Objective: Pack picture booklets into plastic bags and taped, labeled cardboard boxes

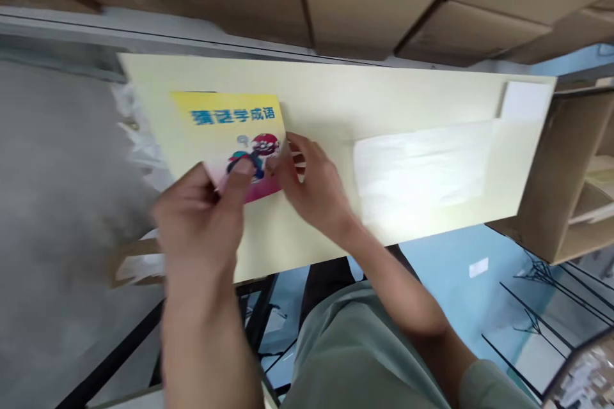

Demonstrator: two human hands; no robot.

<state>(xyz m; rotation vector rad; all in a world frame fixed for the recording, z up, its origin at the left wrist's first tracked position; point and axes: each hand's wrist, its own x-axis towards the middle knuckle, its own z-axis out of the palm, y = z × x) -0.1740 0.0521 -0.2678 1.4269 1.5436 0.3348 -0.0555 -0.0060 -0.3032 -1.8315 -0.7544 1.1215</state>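
Note:
A booklet [218, 144] with a yellow-to-pink cover, blue Chinese characters and a cartoon figure is held over the left part of a pale yellow tabletop [307, 243]. My left hand [206, 211] grips its lower left corner, thumb pressed on the cover and fingers underneath. At the right edge, my right hand [316, 185] holds the booklet with its thumb on the front and its fingers curled behind. A thin dark edge shows behind the booklet's top; what it belongs to is hidden. Both hands are slightly blurred.
A flat white sheet or bag [422, 172] lies right of my right hand, with a white rectangular pad [526, 101] beyond it. Cardboard boxes [355, 0] line the far side. An open carton [551, 185] stands at the right end. Crumpled white material [139, 134] shows past the left edge.

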